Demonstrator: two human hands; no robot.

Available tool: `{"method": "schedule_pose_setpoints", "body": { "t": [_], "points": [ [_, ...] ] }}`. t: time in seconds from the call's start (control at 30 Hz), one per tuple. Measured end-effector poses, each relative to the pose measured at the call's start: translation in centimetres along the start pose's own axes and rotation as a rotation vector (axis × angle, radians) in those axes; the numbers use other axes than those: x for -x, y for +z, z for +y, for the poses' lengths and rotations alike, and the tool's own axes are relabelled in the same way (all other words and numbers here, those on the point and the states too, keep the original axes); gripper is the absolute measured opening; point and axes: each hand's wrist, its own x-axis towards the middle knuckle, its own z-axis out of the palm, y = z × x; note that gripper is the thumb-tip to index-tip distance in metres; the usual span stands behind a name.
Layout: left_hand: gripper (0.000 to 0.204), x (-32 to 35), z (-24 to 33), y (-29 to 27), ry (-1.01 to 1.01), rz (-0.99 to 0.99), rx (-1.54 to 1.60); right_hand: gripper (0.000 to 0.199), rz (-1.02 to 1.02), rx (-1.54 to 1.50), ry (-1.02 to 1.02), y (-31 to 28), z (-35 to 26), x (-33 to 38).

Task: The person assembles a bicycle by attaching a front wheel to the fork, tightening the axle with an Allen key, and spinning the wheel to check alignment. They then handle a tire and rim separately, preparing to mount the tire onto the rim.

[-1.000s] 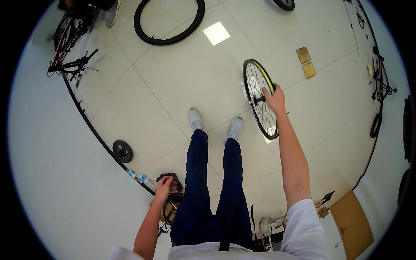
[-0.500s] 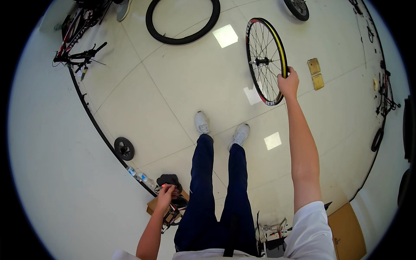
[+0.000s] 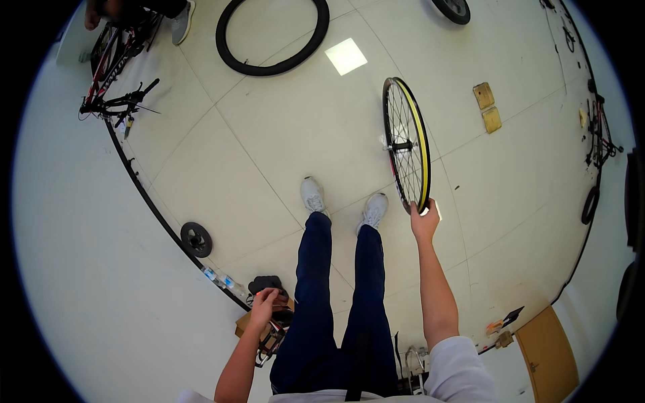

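My right hand (image 3: pixel 424 221) grips the near edge of a bicycle wheel (image 3: pixel 424 144). The wheel has no tyre; a yellow rim strip runs around its rim, and thin black spokes meet at a black hub. It is held upright, seen almost edge-on, in front of my right foot. Down at the left, my left hand (image 3: pixel 267 305) is raised beside my leg with its fingers pinched together. A tiny orange-red spot shows at its fingertips, too small to name.
A black tyre (image 3: pixel 316 50) lies on the tiled floor ahead. An open yellow case (image 3: pixel 492 119) lies to the right, a small wheel (image 3: pixel 196 239) near the left wall. Beside a bicycle frame (image 3: pixel 111 74) at the far left is another person's shoe (image 3: pixel 181 23).
My right hand has drawn the wheel nearer and slightly left, turning it more edge-on. My left hand has shifted slightly right, still pinched. More of the other person shows at the far left.
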Motion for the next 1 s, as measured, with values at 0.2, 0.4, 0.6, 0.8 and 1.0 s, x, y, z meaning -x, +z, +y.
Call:
{"method": "schedule_pose_setpoints", "body": {
  "t": [0.2,0.4,0.6,0.8,1.0],
  "points": [
    [0.023,0.7,0.2,0.3,-0.032,-0.004,-0.061,0.02,0.029,0.04,0.09,-2.7,4.1,3.1],
    [0.023,1.5,0.8,0.8,-0.009,-0.007,-0.058,0.016,-0.069,0.227,0.213,-7.1,9.7,6.2],
    [0.026,0.9,-0.3,1.0,0.001,-0.01,-0.081,0.017,-0.098,0.365,0.157,-8.1,12.3,5.8],
    [0.026,0.2,-2.0,1.1,-0.013,-0.047,-0.051,0.049,-0.184,0.277,-0.46,-0.4,-11.5,-3.2],
    [0.026,0.6,-0.9,-0.1,0.06,-0.018,0.051,0.068,-0.236,0.661,-0.619,4.8,-23.5,-6.1]
  ]
}}
